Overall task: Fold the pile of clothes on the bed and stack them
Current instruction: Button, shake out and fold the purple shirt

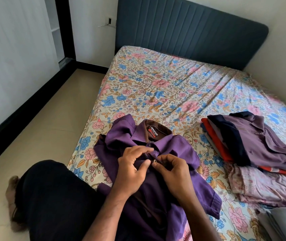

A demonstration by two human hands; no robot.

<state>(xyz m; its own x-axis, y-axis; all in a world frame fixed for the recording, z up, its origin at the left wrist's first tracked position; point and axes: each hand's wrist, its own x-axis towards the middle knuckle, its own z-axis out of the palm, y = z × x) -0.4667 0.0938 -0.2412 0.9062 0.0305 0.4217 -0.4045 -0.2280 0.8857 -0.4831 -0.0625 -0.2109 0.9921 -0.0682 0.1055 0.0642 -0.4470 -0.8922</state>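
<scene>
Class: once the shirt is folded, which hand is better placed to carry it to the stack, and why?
Probably the right hand: the stack lies on its side of the shirt, so the left hand would have to cross over.

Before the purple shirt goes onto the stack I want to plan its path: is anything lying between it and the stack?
Nothing visible: only bare floral sheet lies between the purple shirt, pinched at its placket by left hand and right hand, and the stack to its right.
</scene>
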